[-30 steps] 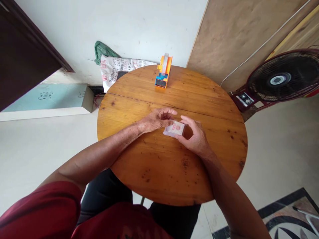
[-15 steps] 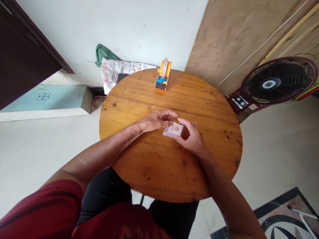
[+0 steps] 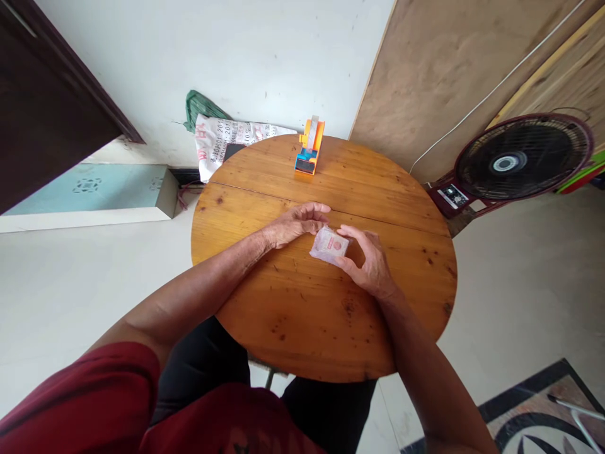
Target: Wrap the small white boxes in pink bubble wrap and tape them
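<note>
A small pale box [image 3: 336,244] with red print, in a loose clear plastic wrapper [image 3: 322,244], is held just over the middle of the round wooden table. My right hand [image 3: 371,261] grips its right side, with the thumb at the near edge and the fingers at the far edge. On the left, my left hand [image 3: 297,225] has its fingers stretched out and parted from the thumb. That thumb's tip is by the wrapper's far left corner; I cannot tell if it touches.
An orange and blue tape dispenser [image 3: 309,146] stands at the far edge of the wooden table [image 3: 302,315]. Behind the table lie a printed white sack [image 3: 212,142] and a green bag [image 3: 203,108]. A fan [image 3: 510,162] stands to the right, a pale blue box [image 3: 118,186] on the left floor.
My left hand has drawn slightly back to the left from the box, and its fingers no longer overlap the top. More of the wrapper's left end shows. The right hand keeps its grip.
</note>
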`<state>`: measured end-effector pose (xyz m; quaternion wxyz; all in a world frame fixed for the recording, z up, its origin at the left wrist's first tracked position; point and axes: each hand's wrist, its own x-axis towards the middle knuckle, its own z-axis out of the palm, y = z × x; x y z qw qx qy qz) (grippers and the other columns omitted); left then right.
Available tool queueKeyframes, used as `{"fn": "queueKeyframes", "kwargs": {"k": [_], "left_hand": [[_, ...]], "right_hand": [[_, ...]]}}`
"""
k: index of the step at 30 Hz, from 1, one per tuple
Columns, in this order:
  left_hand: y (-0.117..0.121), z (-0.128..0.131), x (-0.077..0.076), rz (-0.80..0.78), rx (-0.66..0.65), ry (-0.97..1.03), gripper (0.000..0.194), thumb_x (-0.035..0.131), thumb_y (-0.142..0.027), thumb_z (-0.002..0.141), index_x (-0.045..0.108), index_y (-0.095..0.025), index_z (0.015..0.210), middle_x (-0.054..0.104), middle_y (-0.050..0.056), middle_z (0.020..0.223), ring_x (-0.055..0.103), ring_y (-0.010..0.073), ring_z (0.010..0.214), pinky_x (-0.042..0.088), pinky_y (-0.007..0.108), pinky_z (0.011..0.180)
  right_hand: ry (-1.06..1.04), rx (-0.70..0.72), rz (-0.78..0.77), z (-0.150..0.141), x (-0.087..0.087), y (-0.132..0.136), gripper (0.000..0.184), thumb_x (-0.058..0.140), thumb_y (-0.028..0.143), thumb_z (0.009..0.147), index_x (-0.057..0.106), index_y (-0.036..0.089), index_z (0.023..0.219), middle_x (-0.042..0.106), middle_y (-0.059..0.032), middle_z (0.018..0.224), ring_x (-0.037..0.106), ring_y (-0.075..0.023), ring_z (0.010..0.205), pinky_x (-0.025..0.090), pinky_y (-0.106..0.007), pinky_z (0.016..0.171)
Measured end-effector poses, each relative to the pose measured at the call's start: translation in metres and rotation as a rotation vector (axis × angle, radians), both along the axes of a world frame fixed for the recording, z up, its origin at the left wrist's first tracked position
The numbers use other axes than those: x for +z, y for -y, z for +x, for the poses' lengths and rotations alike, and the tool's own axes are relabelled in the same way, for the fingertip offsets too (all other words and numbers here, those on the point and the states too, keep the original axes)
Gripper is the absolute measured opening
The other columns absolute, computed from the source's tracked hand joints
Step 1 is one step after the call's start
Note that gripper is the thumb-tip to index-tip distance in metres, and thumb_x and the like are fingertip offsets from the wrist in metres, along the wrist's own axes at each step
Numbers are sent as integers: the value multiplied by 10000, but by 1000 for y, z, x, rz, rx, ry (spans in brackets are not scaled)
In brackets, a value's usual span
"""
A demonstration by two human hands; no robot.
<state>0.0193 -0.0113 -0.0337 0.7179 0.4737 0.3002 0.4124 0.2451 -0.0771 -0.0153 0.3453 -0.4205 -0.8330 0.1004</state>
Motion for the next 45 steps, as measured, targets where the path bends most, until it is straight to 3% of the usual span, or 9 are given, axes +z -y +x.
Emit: {"fn": "queueKeyframes", "kwargs": {"k": [7,12,19,34,39,45], "left_hand": [[-2,2,-2,-5,41,-26,317,783,-122,685,711,-118,993,707,40,868,630,107,728,481,241,693],[-2,2,-2,5,47,-52,295,795,-149,684,711,-122,966,702,27,844,620,104,723,483,231,684],[0,3,-2,44,26,-86,269,747,-120,704,713,-127,970,711,32,860,623,110,767,475,232,708],[3,4,0,60,1,-110,307,731,-131,697,710,-129,1003,720,24,887,638,118,801,477,261,785],[3,4,1,54,-3,-97,362,787,-191,690,702,-122,1034,729,52,960,660,155,890,490,313,882],[9,5,3,78,-134,-96,564,871,-285,667,634,-150,1160,707,49,1001,656,173,926,476,340,891]], "right_hand": [[-77,-53,36,-5,4,2,209,605,369,909,690,258,1065,766,-65,1116,707,-266,1050,506,-466,966],[-86,-83,102,-9,5,2,98,618,296,918,701,265,961,772,-54,1075,726,-241,986,510,-448,913],[1,-103,91,-14,6,2,67,655,291,873,706,270,913,766,-48,1109,724,-252,1015,492,-450,936],[-60,-135,187,-13,0,-2,128,609,214,943,703,245,862,779,-42,1040,724,-222,956,477,-413,897],[-113,-126,132,-12,0,-3,122,597,213,949,681,249,869,775,-43,1046,719,-228,973,484,-425,901],[-230,-158,47,-7,1,-4,114,576,278,963,670,252,903,767,-61,1080,708,-240,1023,500,-453,923]]}}
